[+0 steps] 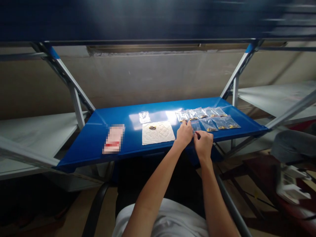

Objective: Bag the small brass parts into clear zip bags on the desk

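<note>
Both my hands are at a small clear plastic bag low over the blue shelf, right of the middle. My left hand is closed at its left side. With bent, closed fingers, my right hand pinches the bag's near edge. What lies inside this bag is partly hidden by my fingers. Beyond and to the right, several clear bags with small brass-coloured pieces lie in two rows. Left of my hands, a small group of dark and brass-coloured pieces rests on a white cloth.
Behind the cloth lies a clear, shiny bag. A blurred-out pink and white item is at the left of the blue shelf. Slanted metal struts flank the shelf, and a dark upper panel hangs above.
</note>
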`<state>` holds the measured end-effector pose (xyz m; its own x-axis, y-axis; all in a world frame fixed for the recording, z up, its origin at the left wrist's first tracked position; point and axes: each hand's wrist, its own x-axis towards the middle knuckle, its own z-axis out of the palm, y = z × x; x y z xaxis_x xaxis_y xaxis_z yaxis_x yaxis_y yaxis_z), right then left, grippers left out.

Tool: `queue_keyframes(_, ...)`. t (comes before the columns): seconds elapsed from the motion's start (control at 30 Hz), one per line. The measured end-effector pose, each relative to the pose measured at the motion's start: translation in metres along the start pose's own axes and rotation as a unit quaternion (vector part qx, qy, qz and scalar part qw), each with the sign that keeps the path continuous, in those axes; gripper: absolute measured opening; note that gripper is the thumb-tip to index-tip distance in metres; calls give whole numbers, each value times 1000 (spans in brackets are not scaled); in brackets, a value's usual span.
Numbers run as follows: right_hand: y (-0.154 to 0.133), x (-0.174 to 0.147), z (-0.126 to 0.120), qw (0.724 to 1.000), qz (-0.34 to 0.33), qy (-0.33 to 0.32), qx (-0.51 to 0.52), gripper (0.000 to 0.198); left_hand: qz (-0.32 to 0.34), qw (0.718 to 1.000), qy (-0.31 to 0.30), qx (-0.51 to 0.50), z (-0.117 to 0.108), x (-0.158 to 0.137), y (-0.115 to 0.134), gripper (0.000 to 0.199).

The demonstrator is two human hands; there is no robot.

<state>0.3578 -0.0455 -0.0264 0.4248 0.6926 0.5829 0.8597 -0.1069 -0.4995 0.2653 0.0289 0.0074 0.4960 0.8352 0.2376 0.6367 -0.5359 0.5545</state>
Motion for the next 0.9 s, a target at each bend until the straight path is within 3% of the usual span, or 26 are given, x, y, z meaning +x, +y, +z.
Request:
queue_keyframes(0.13,-9,-6,-6,999,-3,-5,36,28,-41,997,33,-48,-8,2,-4,30)
queue_keyframes(0.27,-10,9,-19,991,18,-99,89,26,-84,990,54,-103,-32,-1,-14,20)
queue_keyframes(0.4,-21,42,-37,963,91,-179,180,26,-109,962,61,-244,-64,-18,-20,12)
queue_keyframes(0.57,-68,65,-49,911,161,-219,309,47,-104,928,61,-353,-102,-51,-19,7)
queue_keyframes(0.73,-113,55,-43,903,128,-248,326,35,-72,938,103,-323,-127,-75,-21,10)
queue_keyframes(0.9,-131,42,-41,898,75,-219,375,24,-62,941,142,-300,-139,-93,-25,10)
